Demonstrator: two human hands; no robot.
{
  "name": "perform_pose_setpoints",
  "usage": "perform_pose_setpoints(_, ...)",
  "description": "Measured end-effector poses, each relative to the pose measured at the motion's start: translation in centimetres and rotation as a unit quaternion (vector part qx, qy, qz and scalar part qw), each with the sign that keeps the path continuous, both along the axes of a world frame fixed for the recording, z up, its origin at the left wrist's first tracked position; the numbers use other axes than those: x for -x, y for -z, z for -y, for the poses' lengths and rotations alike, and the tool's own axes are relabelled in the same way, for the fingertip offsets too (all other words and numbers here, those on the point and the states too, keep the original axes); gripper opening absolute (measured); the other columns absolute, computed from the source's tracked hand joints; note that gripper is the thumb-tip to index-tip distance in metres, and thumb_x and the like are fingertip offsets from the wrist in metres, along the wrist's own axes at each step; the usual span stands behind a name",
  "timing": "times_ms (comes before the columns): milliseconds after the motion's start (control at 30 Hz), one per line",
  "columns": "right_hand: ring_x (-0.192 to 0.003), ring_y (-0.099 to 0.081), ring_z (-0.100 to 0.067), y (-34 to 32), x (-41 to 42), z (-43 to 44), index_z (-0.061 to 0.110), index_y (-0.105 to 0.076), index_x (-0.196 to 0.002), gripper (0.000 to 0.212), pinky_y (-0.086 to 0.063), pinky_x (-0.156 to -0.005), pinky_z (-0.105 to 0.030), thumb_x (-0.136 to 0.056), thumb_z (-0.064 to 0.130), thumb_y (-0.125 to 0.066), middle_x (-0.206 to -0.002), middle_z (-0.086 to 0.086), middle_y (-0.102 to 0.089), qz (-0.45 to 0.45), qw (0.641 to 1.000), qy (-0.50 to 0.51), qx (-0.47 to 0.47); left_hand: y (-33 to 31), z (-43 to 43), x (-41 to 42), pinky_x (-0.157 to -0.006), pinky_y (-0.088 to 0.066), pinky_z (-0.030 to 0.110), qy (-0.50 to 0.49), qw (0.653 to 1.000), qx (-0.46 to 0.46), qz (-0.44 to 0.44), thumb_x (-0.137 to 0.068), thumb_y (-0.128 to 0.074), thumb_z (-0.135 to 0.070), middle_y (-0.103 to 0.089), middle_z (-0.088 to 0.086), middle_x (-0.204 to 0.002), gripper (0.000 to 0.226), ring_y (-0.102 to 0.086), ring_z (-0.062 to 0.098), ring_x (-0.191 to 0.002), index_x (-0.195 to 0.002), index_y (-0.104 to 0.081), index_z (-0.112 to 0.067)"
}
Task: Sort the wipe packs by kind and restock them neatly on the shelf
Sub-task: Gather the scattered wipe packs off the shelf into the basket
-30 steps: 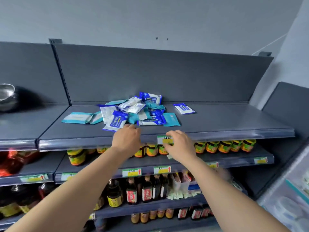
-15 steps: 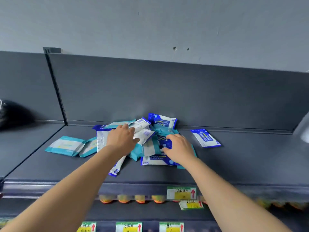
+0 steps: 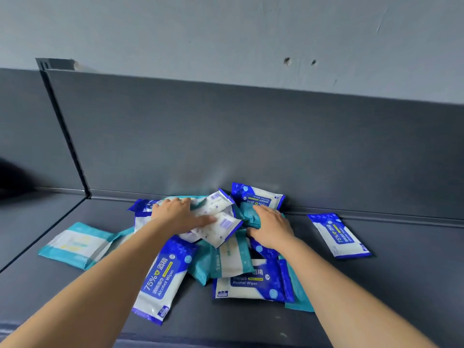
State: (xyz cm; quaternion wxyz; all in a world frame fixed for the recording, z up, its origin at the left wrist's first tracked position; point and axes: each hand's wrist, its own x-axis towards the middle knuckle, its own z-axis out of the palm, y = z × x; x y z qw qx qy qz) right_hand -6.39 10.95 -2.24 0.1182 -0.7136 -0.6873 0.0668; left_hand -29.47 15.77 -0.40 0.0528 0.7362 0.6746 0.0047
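Fingers (image 3: 175, 203) of my left hand (image 3: 178, 214) lie spread and nearly straight, pressed flat on the white packs (image 3: 218, 232) that top the pile, with the thumb stretched out to the right across them; that hand pinches nothing. My right hand (image 3: 273, 227) sits just beside it, its fingers (image 3: 259, 210) gently bent over a crumpled teal pack (image 3: 247, 218) and its thumb at the pack's near edge; I cannot tell whether it has a real hold or only rests there.

All the packs lie on the dark shelf (image 3: 389, 285), most of them in one loose heap at the middle, up against the back panel (image 3: 226, 136); the kinds are mixed. One blue pack (image 3: 258, 197) leans on the panel behind my right hand; a second (image 3: 160, 280) lies slantwise under my left forearm, close to the front edge; a third (image 3: 248, 282) lies flat at the front of the heap, partly under another teal pack (image 3: 228, 259); a fourth (image 3: 337, 234) lies alone to the right, apart from the heap. A further teal pack (image 3: 75, 244) lies flat to the left, its right end hidden by my left forearm. Above the panel I see a grey wall (image 3: 226, 33); a dark upright (image 3: 65, 129) divides this bay from the one on the left.
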Motion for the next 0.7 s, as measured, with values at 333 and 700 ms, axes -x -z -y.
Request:
perform_pose_setpoints(333, -0.112, -0.056, -0.028, -0.2, 0.6, -0.6, 0.017, -0.042, -0.131, 0.032, -0.045, -0.073, -0.034, -0.102, 0.03, -0.042, -0.121, -0.005, -0.061, 0.126, 0.986, 0.009, -0.107, 0.6, -0.8, -0.8, -0.069, -0.042, 0.034, 0.094, 0.967, -0.236, 0.018, -0.099, -0.041, -0.032, -0.068, 0.0, -0.104, 0.022, -0.061, 0.03, -0.095, -0.111, -0.054, -0.02)
perform_pose_setpoints(700, -0.1, -0.06, -0.038, -4.3, -0.4, 4.0, 0.008, -0.048, -0.126, 0.03, -0.039, -0.074, -0.039, -0.099, 0.021, -0.046, -0.112, -0.015, -0.067, -0.185, 0.929, 0.069, -0.312, -3.9, 5.2, -7.1, -0.059, -0.033, 0.034, 0.097, 0.887, -0.341, 0.295, -0.101, -0.041, -0.023, -0.061, 0.005, -0.084, 0.019, -0.051, 0.033, -0.074, -0.106, -0.056, -0.011)
